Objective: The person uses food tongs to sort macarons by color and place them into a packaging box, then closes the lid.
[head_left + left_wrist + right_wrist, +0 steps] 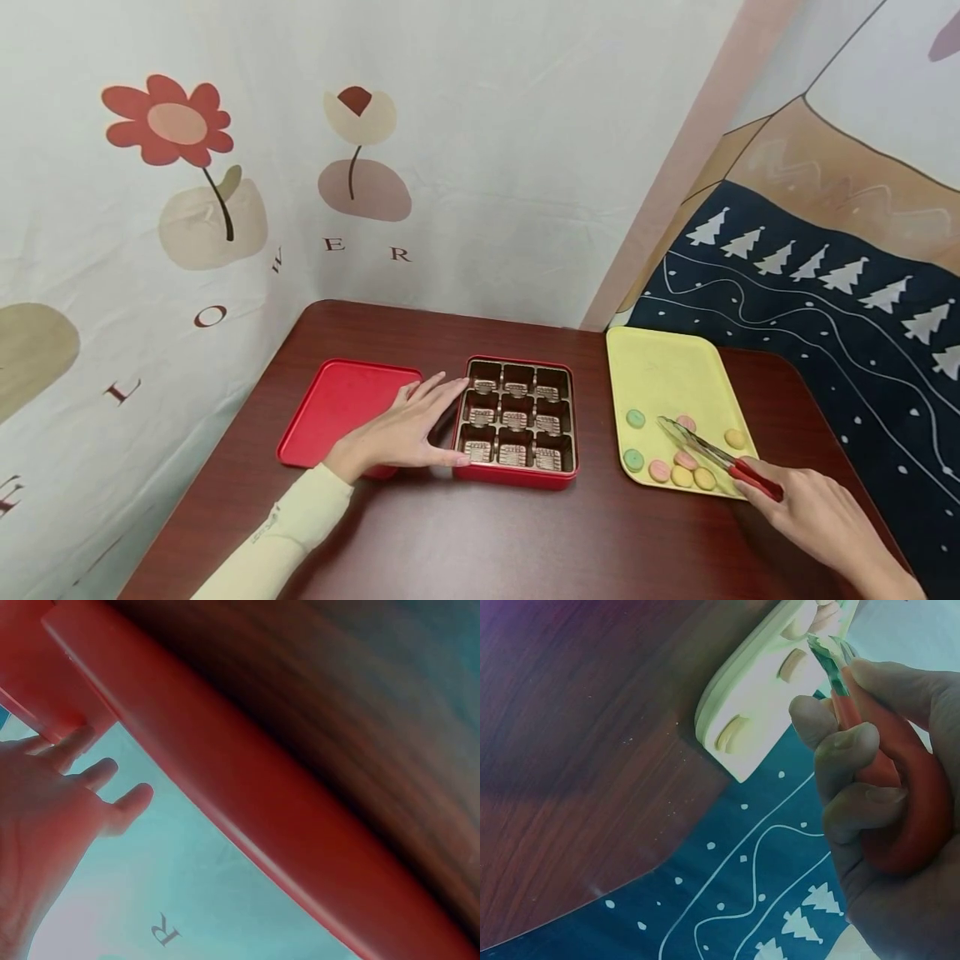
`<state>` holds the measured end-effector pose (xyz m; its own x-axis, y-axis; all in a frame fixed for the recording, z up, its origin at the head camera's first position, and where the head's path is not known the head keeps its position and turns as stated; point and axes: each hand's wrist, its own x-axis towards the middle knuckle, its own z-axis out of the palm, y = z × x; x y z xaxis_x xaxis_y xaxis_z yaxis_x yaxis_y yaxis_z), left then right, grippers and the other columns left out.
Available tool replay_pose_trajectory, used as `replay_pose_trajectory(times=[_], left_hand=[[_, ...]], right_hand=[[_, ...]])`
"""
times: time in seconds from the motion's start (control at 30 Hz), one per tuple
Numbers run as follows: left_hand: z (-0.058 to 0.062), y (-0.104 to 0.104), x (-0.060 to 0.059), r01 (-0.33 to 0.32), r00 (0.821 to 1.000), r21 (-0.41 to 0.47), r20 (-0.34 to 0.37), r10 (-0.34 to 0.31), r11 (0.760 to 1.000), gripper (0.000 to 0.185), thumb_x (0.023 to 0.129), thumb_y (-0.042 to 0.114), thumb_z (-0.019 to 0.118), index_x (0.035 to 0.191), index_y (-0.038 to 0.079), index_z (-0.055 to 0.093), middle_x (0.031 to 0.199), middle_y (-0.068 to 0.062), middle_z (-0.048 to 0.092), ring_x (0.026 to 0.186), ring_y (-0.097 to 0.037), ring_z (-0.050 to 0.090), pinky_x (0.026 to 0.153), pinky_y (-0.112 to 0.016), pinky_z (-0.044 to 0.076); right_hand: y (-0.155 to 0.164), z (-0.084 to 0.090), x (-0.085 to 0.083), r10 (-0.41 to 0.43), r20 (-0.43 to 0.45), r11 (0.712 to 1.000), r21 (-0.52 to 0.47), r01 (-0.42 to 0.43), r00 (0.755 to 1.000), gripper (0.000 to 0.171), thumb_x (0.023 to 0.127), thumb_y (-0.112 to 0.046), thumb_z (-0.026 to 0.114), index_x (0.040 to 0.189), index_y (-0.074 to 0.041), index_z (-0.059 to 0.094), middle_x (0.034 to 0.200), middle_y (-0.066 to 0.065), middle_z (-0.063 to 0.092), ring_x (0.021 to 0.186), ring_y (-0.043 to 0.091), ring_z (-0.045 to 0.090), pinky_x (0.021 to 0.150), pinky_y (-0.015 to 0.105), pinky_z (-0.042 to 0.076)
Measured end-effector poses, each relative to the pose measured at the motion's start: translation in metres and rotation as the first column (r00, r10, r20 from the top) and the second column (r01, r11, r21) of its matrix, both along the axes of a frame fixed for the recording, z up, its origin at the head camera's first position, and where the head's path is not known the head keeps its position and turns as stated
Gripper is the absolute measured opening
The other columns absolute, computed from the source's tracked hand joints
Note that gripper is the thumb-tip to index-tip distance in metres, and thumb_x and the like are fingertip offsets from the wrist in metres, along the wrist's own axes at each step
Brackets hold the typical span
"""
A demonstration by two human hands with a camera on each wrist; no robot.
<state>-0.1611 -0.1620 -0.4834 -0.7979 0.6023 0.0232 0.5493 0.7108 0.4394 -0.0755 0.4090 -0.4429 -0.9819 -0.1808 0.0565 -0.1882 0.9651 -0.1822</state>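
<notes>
Left hand (405,433): fingers straight, resting flat against left wall of red box (516,479). Box sits mid-desk (487,542); holds brown nine-cell insert with patterned pieces in cells. Red lid (337,400) lies just left of box, partly under hand. Right hand (817,517): fingers curled round red handles of tongs (712,457). Tong tips narrow, over yellow tray (667,367) at right, near pink biscuit (686,423). Other round biscuits, green, pink, yellow, lie along tray's near end.

Light: bright, even, soft shadows cast on the table (525,542).
Head view: sharp, edges bent.
Wrist views: blurred, colours tinted.
</notes>
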Motion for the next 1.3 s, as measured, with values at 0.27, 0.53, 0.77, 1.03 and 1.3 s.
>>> replay_pose_trajectory(times=[0.27, 0.53, 0.77, 1.03, 1.3], left_hand=[[0.000, -0.001, 0.000, 0.004, 1.000, 0.004, 0.010, -0.004, 1.000, 0.121, 0.087, 0.083, 0.071, 0.176, 0.016, 0.022, 0.178, -0.002, 0.029, 0.165, -0.036, 0.016, 0.124, -0.073, 0.015], [0.000, 0.000, 0.000, 0.004, 1.000, 0.001, 0.013, -0.004, 1.000, 0.122, 0.087, 0.083, 0.070, 0.176, 0.015, 0.022, 0.177, -0.002, 0.030, 0.165, -0.038, 0.017, 0.124, -0.074, 0.015], [0.000, 0.000, -0.001, 0.006, 1.000, 0.001, 0.010, -0.006, 1.000, 0.122, 0.087, 0.082, 0.071, 0.176, 0.014, 0.021, 0.178, -0.003, 0.029, 0.165, -0.038, 0.017, 0.125, -0.071, 0.016], [0.000, 0.000, -0.001, 0.007, 1.000, 0.002, 0.012, -0.007, 1.000, 0.122, 0.088, 0.081, 0.072, 0.176, 0.015, 0.021, 0.178, -0.002, 0.028, 0.165, -0.037, 0.016, 0.125, -0.070, 0.015], [0.002, 0.000, 0.000, 0.000, 1.000, 0.012, 0.028, 0.000, 1.000, 0.122, 0.087, 0.080, 0.073, 0.176, 0.015, 0.020, 0.178, -0.003, 0.028, 0.165, -0.037, 0.017, 0.125, -0.070, 0.015]], right_hand=[[-0.008, 0.000, 0.003, 0.025, -0.128, 0.998, -0.055, -0.033, 0.991, 0.046, 0.090, -0.028, 0.091, 0.127, -0.003, 0.081, 0.061, -0.011, 0.035, 0.055, 0.009, 0.031, 0.051, 0.029, 0.026], [-0.035, 0.011, 0.004, 0.074, -0.179, 0.990, -0.108, -0.094, 0.981, 0.047, 0.088, -0.026, 0.094, 0.128, -0.006, 0.082, 0.061, -0.017, 0.033, 0.055, 0.003, 0.031, 0.050, 0.026, 0.026], [-0.060, 0.018, 0.004, 0.126, -0.191, 0.979, -0.135, -0.153, 0.974, 0.044, 0.085, -0.024, 0.096, 0.126, -0.016, 0.084, 0.060, -0.022, 0.033, 0.053, 0.000, 0.031, 0.049, 0.023, 0.028], [-0.083, 0.021, 0.004, 0.199, -0.185, 0.953, -0.191, -0.234, 0.962, 0.042, 0.088, -0.026, 0.094, 0.129, -0.025, 0.084, 0.091, -0.013, 0.075, 0.053, -0.004, 0.034, 0.048, 0.022, 0.031], [-0.100, 0.014, 0.005, 0.290, -0.257, 0.918, -0.199, -0.344, 0.922, 0.033, 0.085, -0.022, 0.096, 0.115, -0.030, 0.084, 0.090, -0.024, 0.069, 0.067, -0.005, 0.047, 0.053, 0.016, 0.035]])
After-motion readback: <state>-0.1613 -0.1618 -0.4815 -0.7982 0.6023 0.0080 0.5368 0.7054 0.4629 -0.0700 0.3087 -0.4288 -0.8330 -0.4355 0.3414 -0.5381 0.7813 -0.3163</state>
